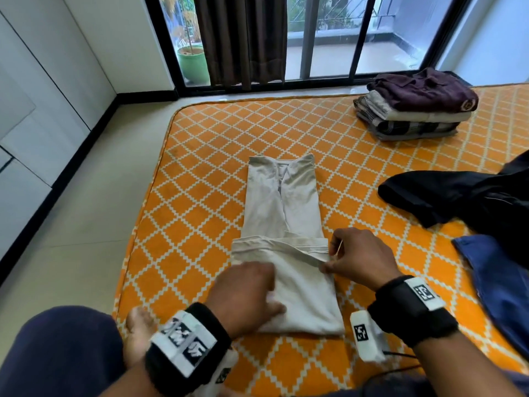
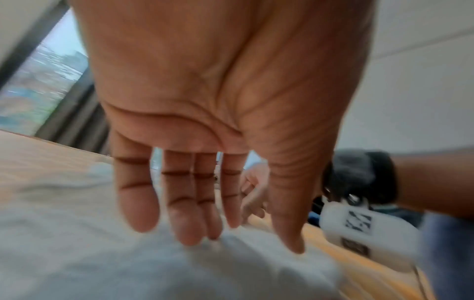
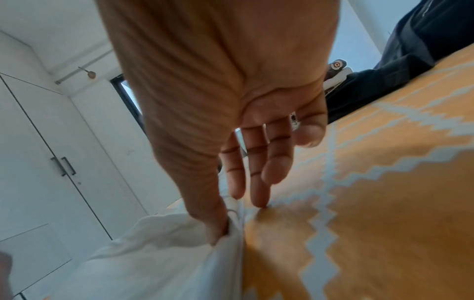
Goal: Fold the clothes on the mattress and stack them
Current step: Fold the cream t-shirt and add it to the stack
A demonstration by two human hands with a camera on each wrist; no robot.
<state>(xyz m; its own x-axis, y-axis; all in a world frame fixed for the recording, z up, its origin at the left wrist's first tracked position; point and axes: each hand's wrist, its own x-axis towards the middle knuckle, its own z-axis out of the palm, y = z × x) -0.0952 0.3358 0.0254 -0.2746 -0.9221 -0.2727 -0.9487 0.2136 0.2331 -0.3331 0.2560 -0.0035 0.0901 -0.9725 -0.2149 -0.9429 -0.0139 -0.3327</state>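
Lying lengthwise near the middle of the orange lattice-patterned mattress (image 1: 200, 173): pale beige garment (image 1: 283, 207), narrow, near end doubled over itself into a thicker band (image 1: 292, 285).

Left hand (image 1: 246, 293): resting palm-down on the near left part of the folded band, fingers straight and slightly spread, fingertips (image 2: 184, 233) touching the cloth; gripping nothing. Left wrist view blurred, cloth (image 2: 128, 263) showing only as a grey-white mass under the hand (image 2: 205, 142).

Right hand (image 1: 360, 256): sitting at the right edge of the fold, thumb (image 3: 215, 229) pressing into the cloth's edge (image 3: 179, 253) and pinching it; middle fingertip (image 3: 259, 201) touching the mattress surface (image 3: 384, 203) just beside the garment, remaining fingers extended and loose.

Sitting toward the far right corner of the mattress: stack of folded clothes (image 1: 415, 110), dark maroon piece on top, pale and checked pieces beneath. Well apart from the beige garment.

Lying unfolded at the right: black garment (image 1: 458, 196), and nearer, a blue garment (image 1: 501, 282) touching or overlapping it; cannot tell which.

Showing at lower left: knee in dark blue cloth (image 1: 57, 353) and a bare foot (image 1: 137, 333) just beside the left wrist band.

Beyond the mattress: pale tiled floor (image 1: 86, 210), barred window (image 1: 309, 38) with brown curtain (image 1: 243, 38), green pot (image 1: 194, 63).
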